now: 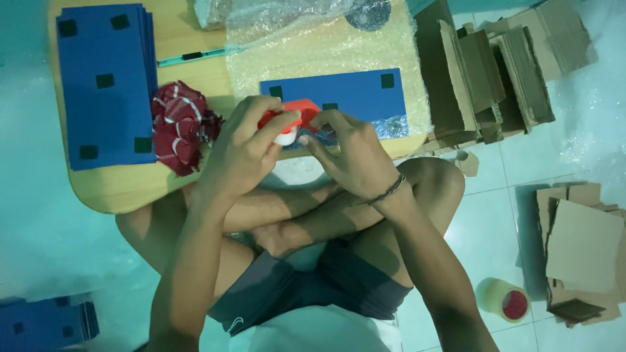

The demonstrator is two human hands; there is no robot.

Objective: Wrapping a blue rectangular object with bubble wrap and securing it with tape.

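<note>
Your left hand (244, 146) is wrapped around a red and white tape dispenser (287, 124), fingers curled over its top, holding it at the near edge of the low wooden table (117, 186). Your right hand (352, 153) meets it from the other side, fingertips pinched at the dispenser's front (possibly on a strip of tape, though it is too small to tell). Just behind lies a blue board (339, 94) with dark square patches, resting on bubble wrap (326, 49). A red checked cloth (179, 124) sits beside a stack of blue boards (104, 85).
</note>
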